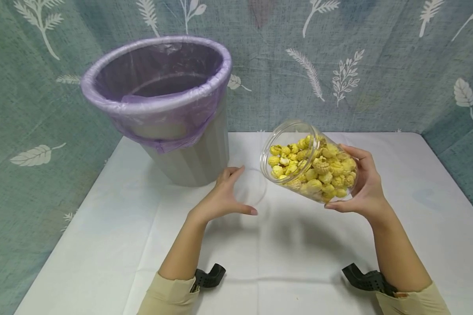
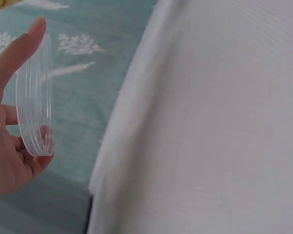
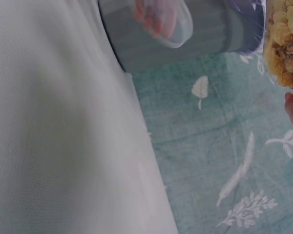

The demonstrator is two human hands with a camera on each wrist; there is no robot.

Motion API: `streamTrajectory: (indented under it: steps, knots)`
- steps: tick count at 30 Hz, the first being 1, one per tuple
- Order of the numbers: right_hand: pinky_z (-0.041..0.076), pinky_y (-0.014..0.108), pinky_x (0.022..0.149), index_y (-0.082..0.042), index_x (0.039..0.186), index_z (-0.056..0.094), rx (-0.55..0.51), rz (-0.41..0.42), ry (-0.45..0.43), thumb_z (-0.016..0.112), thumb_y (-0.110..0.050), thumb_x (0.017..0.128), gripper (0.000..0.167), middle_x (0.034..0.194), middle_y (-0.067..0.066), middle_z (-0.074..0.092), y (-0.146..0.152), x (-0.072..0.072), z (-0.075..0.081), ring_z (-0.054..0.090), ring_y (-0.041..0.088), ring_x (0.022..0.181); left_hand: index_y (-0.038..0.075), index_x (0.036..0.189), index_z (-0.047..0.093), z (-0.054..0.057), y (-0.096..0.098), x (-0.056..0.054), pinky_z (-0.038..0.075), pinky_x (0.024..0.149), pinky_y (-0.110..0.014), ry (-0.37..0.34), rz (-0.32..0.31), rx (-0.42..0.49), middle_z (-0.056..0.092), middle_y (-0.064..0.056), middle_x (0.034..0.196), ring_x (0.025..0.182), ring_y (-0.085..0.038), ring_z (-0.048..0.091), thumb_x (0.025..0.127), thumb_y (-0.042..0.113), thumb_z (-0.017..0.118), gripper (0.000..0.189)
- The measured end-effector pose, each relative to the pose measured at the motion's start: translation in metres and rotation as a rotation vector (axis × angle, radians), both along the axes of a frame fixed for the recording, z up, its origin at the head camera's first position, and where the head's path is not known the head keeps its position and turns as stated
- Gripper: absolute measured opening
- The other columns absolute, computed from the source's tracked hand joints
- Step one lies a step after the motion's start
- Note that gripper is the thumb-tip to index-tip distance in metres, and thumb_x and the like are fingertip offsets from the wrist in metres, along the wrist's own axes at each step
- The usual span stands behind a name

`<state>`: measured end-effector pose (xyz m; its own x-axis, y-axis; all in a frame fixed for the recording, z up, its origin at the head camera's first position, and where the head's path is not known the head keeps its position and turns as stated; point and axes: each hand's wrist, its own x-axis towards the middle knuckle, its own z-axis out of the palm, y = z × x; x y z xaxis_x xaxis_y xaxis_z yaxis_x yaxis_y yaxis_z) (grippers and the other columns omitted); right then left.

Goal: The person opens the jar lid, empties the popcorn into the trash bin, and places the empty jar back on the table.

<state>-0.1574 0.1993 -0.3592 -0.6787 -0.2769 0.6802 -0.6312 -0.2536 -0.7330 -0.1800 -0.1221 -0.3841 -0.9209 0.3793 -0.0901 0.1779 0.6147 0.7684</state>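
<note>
Counter in front of me has a white cloth over it, creased in long lines. Blue-green fabric with white leaf and sprig prints hangs behind it and down both sides. Grey trash bin stands on the counter's far left part, close to the fabric; purple bag liner lines it and is folded out over the rim. Person working at the near edge: beige sleeves, a black wrist mount on each arm; the left one and right one both show. Right hand has the clear jar by its base end, thumb on the near lower side, fingers on the far upper side, wrapped and gripping. Jar is off the counter, tipped well over on its side, uncovered mouth facing left toward the bin side, base in the palm. Yellow popcorn fills most of it and slopes up toward the mouth. Left hand is in front of the bin, left of the jar mouth and apart from it. Its fingers pinch the clear screw lid by the rim: thumb on one edge, fingertips on the opposite edge, lid spanning the gap between.
</note>
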Motion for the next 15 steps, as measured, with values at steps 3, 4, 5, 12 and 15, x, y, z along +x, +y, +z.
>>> streamTrajectory:
  steps: [3, 4, 5, 12, 15]
  knots:
    - [0.050, 0.022, 0.087, 0.004, 0.139, 0.029, 0.002, -0.005, -0.001, 0.090, 0.002, 0.054, 0.105, 0.137, 0.011, 0.041, 0.000, 0.000, 0.000, 0.050, 0.018, 0.117, 0.012, 0.151, 0.023, -0.008, 0.002, -0.003, 0.030, 0.108, -0.049, -0.005, -0.008, -0.022, 0.024, -0.012, 0.146, 0.137, -0.027, 0.021, 0.058, 0.038, 0.090, 0.117]
    - [0.050, 0.022, 0.087, 0.004, 0.139, 0.029, 0.003, -0.007, 0.000, 0.090, 0.002, 0.054, 0.105, 0.137, 0.011, 0.042, 0.000, 0.000, 0.000, 0.050, 0.018, 0.117, 0.012, 0.151, 0.024, -0.010, 0.002, -0.004, 0.030, 0.109, -0.048, -0.005, -0.012, -0.031, 0.025, -0.012, 0.146, 0.136, -0.027, 0.021, 0.058, 0.038, 0.090, 0.117]
    - [0.050, 0.022, 0.087, 0.004, 0.139, 0.029, 0.002, -0.007, 0.001, 0.090, 0.001, 0.054, 0.105, 0.137, 0.011, 0.042, 0.000, 0.000, 0.000, 0.050, 0.018, 0.117, 0.011, 0.150, 0.024, -0.011, 0.003, -0.005, 0.030, 0.108, -0.048, -0.003, -0.016, -0.040, 0.025, -0.013, 0.145, 0.136, -0.027, 0.021, 0.058, 0.038, 0.090, 0.117]
    - [0.050, 0.022, 0.087, 0.004, 0.140, 0.029, -0.003, -0.004, -0.006, 0.089, 0.002, 0.055, 0.104, 0.137, 0.011, 0.041, -0.001, 0.000, 0.000, 0.050, 0.018, 0.118, 0.007, 0.149, 0.028, -0.018, 0.002, -0.008, 0.029, 0.109, -0.048, 0.001, -0.034, -0.097, 0.028, -0.015, 0.145, 0.136, -0.030, 0.023, 0.057, 0.039, 0.090, 0.115]
    - [0.051, 0.022, 0.087, 0.004, 0.140, 0.029, -0.010, 0.000, -0.013, 0.089, 0.004, 0.055, 0.104, 0.137, 0.011, 0.042, -0.001, 0.000, -0.001, 0.050, 0.017, 0.117, 0.006, 0.148, 0.029, -0.021, 0.002, -0.009, 0.029, 0.109, -0.049, -0.006, -0.051, -0.114, 0.029, -0.015, 0.145, 0.136, -0.030, 0.024, 0.058, 0.039, 0.090, 0.113]
